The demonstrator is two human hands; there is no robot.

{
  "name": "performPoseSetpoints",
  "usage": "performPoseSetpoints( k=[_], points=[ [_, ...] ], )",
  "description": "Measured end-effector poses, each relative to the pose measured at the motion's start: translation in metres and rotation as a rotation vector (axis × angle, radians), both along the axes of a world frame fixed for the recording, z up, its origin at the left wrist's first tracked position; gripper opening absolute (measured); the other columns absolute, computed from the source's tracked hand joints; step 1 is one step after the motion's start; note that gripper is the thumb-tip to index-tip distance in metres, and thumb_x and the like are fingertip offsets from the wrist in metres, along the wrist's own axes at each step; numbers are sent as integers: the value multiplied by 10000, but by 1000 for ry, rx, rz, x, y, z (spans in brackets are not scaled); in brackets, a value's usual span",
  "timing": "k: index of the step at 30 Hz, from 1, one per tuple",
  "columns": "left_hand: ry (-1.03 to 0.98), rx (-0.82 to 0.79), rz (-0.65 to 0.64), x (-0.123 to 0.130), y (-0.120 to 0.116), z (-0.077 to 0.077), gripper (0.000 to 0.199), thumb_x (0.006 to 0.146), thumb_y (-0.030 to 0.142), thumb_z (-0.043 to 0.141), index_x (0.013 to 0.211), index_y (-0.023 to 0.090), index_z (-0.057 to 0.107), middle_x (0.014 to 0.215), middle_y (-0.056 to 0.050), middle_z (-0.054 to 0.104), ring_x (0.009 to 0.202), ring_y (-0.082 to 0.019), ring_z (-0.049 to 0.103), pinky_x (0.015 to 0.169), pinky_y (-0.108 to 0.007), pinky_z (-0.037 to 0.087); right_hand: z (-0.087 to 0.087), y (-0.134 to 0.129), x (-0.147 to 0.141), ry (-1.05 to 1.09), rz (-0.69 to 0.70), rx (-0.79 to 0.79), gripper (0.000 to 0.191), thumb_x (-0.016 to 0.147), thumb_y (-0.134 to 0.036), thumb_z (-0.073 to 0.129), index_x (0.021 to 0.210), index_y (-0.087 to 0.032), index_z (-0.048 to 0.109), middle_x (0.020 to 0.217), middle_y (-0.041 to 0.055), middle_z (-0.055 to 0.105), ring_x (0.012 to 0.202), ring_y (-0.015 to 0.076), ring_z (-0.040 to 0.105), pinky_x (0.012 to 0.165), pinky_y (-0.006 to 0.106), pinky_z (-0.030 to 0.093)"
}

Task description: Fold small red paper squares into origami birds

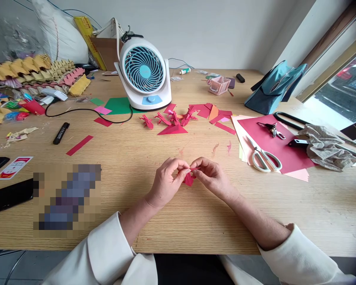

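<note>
A small folded red paper piece (189, 180) is pinched between my two hands, above the near middle of the wooden table. My left hand (169, 178) grips its left side with thumb and forefinger. From the other side, my right hand (212, 177) pinches the same paper, its fingertips almost meeting the left ones. The fingers cover much of the piece. Beyond the hands lie several folded red paper figures (173, 118) and a flat red folded triangle (172, 130).
A white fan (145, 71) stands at the back. Scissors (262, 156) rest on red and pale paper sheets (302, 154) at right, near a teal bag (269, 89). To the left are a black marker (61, 133), a red strip (80, 145) and a dark phone (12, 194).
</note>
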State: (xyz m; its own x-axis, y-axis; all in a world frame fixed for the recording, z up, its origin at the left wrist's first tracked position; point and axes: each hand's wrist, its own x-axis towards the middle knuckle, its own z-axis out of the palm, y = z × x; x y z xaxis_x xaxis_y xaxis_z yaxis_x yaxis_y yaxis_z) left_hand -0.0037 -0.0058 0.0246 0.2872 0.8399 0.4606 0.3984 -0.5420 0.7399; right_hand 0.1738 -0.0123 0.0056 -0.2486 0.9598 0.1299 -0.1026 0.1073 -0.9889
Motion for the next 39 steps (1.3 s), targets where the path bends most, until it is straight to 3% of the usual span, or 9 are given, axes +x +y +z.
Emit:
performPoseSetpoints(
  k=[3, 7, 11, 14, 21, 28, 33, 39],
  points=[
    [-17, 6, -14, 0, -1, 0, 36, 898, 202, 610, 880, 199, 641, 816, -17, 673, 792, -150, 633, 774, -269, 493, -4, -2, -1, -14, 0, 31, 165, 887, -350, 656, 887, -190, 612, 797, 18, 616, 705, 136, 595, 667, 286, 484],
    [-116, -178, -57, 3, 1, -4, 60, 877, 246, 656, 886, 187, 647, 838, -17, 692, 811, -150, 655, 787, -265, 500, -3, -3, -2, 0, -35, 80, 139, 909, -328, 630, 892, -194, 596, 745, 4, 607, 634, 130, 595, 630, 286, 483],
    [-271, -372, -119, 5, 4, -10, 123, 875, 282, 655, 836, 169, 627, 784, -17, 686, 745, -146, 656, 733, -260, 512, 1, -4, -1, -78, -125, 189, 112, 901, -290, 639, 845, -196, 613, 797, 11, 588, 696, 129, 587, 664, 279, 484],
    [-290, -404, -128, 5, 5, -11, 158, 870, 293, 662, 794, 160, 622, 734, -12, 670, 699, -137, 639, 691, -252, 503, 1, -5, -1, -143, -146, 213, 123, 902, -294, 636, 829, -196, 619, 803, 18, 589, 720, 136, 575, 688, 286, 481],
    [-141, -179, -103, -1, 8, -6, 121, 885, 253, 660, 798, 172, 635, 735, 3, 667, 711, -125, 624, 709, -249, 480, -4, -2, -2, 8, -105, 69, 212, 866, -382, 688, 834, -194, 593, 756, 4, 583, 668, 128, 545, 637, 274, 431],
    [11, 135, -112, -8, 14, -2, 96, 894, 198, 648, 800, 198, 634, 749, 9, 667, 773, -146, 592, 755, -285, 462, 10, 2, 7, 23, 34, -91, 248, 851, -421, 689, 831, -180, 633, 748, 6, 586, 710, 138, 508, 682, 284, 386],
    [74, 243, -131, -11, 18, 1, 99, 897, 175, 635, 802, 201, 623, 760, -1, 683, 770, -159, 576, 756, -313, 454, 16, 4, 15, 3, 133, -124, 207, 868, -389, 665, 919, -189, 652, 865, 18, 608, 849, 162, 533, 803, 298, 386],
    [158, 294, -204, -11, 18, 2, 104, 911, 205, 623, 807, 206, 627, 755, 2, 692, 770, -161, 555, 797, -335, 449, 16, 3, 15, -43, 110, -154, 274, 856, -431, 651, 760, -182, 591, 750, -5, 518, 737, 142, 453, 719, 285, 341]
  ],
)
